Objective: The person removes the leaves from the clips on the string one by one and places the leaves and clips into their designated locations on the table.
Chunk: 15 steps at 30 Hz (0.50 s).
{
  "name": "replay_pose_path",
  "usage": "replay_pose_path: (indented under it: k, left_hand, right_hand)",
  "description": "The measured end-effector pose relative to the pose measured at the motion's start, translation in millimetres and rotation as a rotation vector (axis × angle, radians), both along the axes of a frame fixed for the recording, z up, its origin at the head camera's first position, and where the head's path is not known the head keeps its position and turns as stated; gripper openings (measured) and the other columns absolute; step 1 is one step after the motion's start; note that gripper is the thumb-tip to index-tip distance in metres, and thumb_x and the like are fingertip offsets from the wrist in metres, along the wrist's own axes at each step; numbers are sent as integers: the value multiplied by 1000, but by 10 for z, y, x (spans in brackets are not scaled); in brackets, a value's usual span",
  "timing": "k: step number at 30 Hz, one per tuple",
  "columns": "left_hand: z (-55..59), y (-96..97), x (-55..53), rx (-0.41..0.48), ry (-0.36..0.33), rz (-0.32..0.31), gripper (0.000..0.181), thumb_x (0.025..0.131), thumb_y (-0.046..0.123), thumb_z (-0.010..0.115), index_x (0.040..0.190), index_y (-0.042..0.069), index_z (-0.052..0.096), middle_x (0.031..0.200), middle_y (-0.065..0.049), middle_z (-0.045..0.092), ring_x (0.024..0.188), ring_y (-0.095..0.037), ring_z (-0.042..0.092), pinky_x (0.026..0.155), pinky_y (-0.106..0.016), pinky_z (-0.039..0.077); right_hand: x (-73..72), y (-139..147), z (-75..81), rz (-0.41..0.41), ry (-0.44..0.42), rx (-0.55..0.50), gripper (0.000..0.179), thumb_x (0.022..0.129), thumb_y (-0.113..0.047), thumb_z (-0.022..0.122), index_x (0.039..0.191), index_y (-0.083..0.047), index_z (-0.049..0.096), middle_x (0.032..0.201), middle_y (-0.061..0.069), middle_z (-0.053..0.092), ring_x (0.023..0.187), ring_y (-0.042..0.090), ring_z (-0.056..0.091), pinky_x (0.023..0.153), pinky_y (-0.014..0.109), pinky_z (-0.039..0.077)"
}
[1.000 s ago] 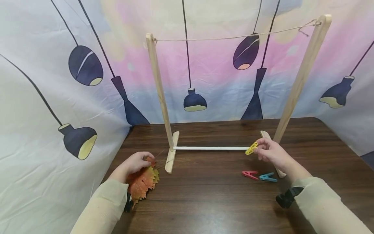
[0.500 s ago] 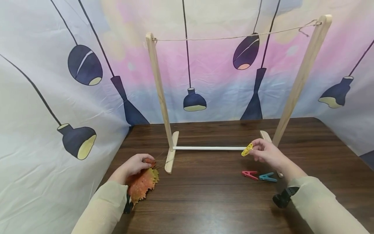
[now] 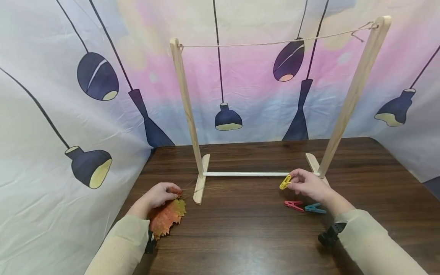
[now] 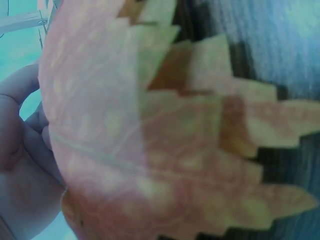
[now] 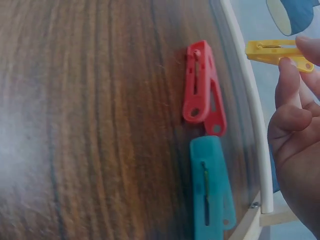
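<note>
My left hand (image 3: 160, 195) pinches a bunch of orange and yellow maple leaves (image 3: 168, 217) by the stem end, low over the left side of the table. In the left wrist view a large leaf (image 4: 150, 135) fills most of the picture and hides part of the hand. Thin stems stick out past the fingers toward the stand's left foot. My right hand (image 3: 307, 185) pinches a yellow clothespin (image 3: 285, 182) between thumb and fingers, in front of the white bar. Below it on the table lie a red clothespin (image 3: 293, 205) and a teal clothespin (image 3: 315, 208), side by side.
A wooden stand rises at the back, with a left post (image 3: 187, 107) and a right post (image 3: 354, 95). Twine (image 3: 261, 44) is strung between their tops. A white bar (image 3: 240, 174) joins the feet low down. A lamp-printed cloth (image 3: 254, 88) hangs behind the dark table (image 3: 233, 236).
My right hand has moved left and slightly toward me with the yellow clothespin, away from the right post. The left hand with the leaves has shifted only slightly.
</note>
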<state>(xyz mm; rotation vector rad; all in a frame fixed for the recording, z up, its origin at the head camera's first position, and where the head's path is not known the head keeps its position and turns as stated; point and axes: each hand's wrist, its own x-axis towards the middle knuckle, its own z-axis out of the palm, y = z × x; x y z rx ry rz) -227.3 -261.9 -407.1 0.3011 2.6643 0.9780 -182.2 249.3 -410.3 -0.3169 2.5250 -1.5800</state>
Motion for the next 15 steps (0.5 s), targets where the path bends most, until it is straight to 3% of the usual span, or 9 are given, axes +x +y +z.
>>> replay_pose_path:
  k: [8, 15]
  left_hand:
    - [45, -20, 10, 18, -5, 7, 19, 89, 13, 63, 105, 6, 68, 91, -6, 63, 61, -17, 49, 55, -32, 43]
    - [73, -23, 23, 40, -12, 8, 23, 89, 17, 63, 108, 5, 67, 84, -6, 64, 55, -16, 48, 50, -31, 42]
  right_hand:
    - [-3, -58, -89, 30, 12, 15, 38, 86, -15, 67, 114, 4, 51, 85, 10, 59, 65, 21, 56, 50, 28, 44]
    - [7, -129, -125, 60, 15, 46, 41, 86, -18, 68, 118, 2, 52, 84, 8, 59, 65, 20, 55, 51, 31, 46]
